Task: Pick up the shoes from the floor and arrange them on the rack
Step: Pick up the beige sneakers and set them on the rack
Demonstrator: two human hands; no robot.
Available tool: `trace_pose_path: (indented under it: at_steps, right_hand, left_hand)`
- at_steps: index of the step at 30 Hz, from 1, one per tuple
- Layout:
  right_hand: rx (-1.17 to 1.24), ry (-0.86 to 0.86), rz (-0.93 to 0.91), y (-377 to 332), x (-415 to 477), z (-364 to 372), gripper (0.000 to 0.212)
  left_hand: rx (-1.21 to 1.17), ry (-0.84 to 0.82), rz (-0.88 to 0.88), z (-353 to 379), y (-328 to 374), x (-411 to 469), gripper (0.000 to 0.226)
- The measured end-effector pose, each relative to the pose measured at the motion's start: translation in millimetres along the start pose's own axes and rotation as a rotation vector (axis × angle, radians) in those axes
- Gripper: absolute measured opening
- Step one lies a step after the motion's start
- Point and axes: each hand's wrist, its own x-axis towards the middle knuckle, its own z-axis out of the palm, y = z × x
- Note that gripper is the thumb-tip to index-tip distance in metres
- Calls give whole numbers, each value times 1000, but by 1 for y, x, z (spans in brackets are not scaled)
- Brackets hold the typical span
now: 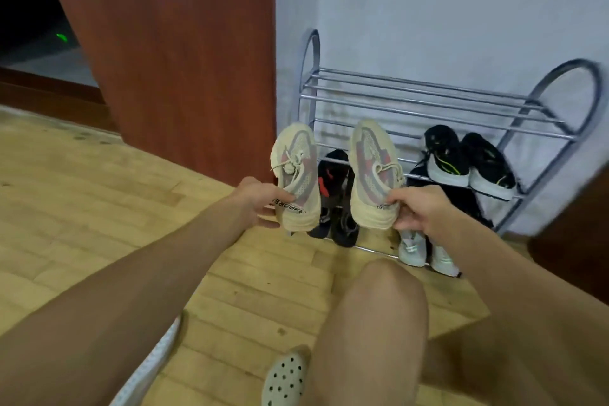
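My left hand [255, 203] grips the heel of a beige sneaker [296, 175] with red and grey mesh, toe pointing up and away. A matching beige sneaker [372, 171] is held by its heel in my right hand [418, 211]. Both shoes hang in the air in front of the metal shoe rack [428, 99] against the white wall. On the rack's middle shelf sits a pair of black sneakers with white soles [468, 163]. Dark shoes with a red patch [333, 175] stand at the lower left, and a pale grey pair [425, 250] at the bottom.
A reddish-brown wooden door [171, 43] stands left of the rack. The floor is light wood parquet [99, 194]. My bare knee [379, 306] is in front, with a white perforated clog [283, 376] below it. The rack's top shelf holds no shoes.
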Motion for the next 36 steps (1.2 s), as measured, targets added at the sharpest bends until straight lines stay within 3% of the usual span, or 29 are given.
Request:
trace_pose_path:
  at_steps: [2, 5, 8, 11, 17, 22, 29, 32, 36]
  right_hand:
    - [31, 30, 10, -10, 17, -12, 13]
    - [29, 53, -15, -27, 49, -21, 27]
    - [80, 35, -22, -41, 87, -18, 19]
    - [94, 46, -27, -51, 129, -9, 34]
    - [129, 41, -14, -63, 198, 2, 20]
    - [-29, 107, -62, -59, 227, 10, 15]
    - [-155, 107, -84, -49, 222, 12, 27]
    - [-236, 71, -90, -51, 210, 14, 22]
    - [-423, -7, -113, -54, 183, 16, 31]
  left_hand:
    - [1, 7, 14, 18, 17, 15, 37]
    - [-4, 45, 37, 38, 39, 47, 32]
    - [-8, 47, 44, 55, 61, 81, 32]
    - [-46, 38, 54, 72, 80, 114, 32]
    - [-32, -1, 36, 100, 98, 173, 24]
    - [20, 4, 62, 111, 111, 206, 23]
    - [65, 42, 96, 114, 96, 224, 20]
    - [53, 78, 134, 113, 91, 219, 27]
    - [162, 89, 221, 98, 91, 191, 42]
